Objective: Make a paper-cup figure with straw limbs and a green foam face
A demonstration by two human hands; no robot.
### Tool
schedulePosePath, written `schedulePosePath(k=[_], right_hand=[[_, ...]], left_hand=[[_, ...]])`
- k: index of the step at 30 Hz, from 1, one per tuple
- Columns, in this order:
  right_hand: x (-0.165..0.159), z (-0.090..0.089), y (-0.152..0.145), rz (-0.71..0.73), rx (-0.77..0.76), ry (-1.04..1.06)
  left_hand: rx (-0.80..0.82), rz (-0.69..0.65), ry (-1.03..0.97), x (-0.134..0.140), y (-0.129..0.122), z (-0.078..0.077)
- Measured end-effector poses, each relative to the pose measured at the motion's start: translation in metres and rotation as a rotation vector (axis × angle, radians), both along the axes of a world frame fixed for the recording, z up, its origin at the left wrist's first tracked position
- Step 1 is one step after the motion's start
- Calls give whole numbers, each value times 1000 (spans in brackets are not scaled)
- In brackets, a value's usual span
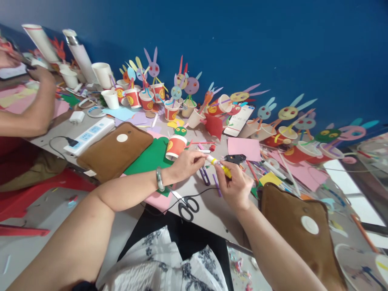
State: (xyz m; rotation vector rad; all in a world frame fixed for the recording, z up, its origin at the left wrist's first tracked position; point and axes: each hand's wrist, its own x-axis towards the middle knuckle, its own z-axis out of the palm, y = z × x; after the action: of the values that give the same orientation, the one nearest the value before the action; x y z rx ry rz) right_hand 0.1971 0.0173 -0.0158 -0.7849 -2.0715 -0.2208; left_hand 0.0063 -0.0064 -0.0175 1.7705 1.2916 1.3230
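My right hand (238,184) grips a yellow marker (226,169) with a white front part, its tip pointing left. At that white end, the fingers of my left hand (189,163) are pinched together. Whether a cap sits between them is hidden. Just behind my left hand, a red paper cup (176,146) with a green frog-like paper head (180,131) leans on the table. Black-handled scissors (188,207) lie in front of my hands, near the table edge. A purple cutter knife (204,176) rests between my hands.
Cups with paper animal heads (263,112) line the blue wall. A brown pouch (117,151) lies left, another brown pouch (298,222) right. A power strip (91,135), phone (239,120) and black glue gun (235,158) are around. Another person's arm (33,105) reaches in at left.
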Motion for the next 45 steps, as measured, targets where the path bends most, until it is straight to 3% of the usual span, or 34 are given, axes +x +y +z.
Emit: schedulePosePath(k=[14, 24, 31, 36, 45], right_hand=[[1, 1, -1, -7, 120, -80], [3, 4, 4, -66, 154, -75], [2, 3, 0, 37, 86, 6], [0, 1, -1, 54, 41, -6], [1, 3, -3, 11, 168, -125]], left_hand=[[31, 13, 11, 1, 2, -4], [-135, -12, -189, 2, 2, -4], [-214, -21, -235, 2, 0, 3], [-141, -78, -162, 2, -1, 6], [3, -32, 3, 0, 0, 4]])
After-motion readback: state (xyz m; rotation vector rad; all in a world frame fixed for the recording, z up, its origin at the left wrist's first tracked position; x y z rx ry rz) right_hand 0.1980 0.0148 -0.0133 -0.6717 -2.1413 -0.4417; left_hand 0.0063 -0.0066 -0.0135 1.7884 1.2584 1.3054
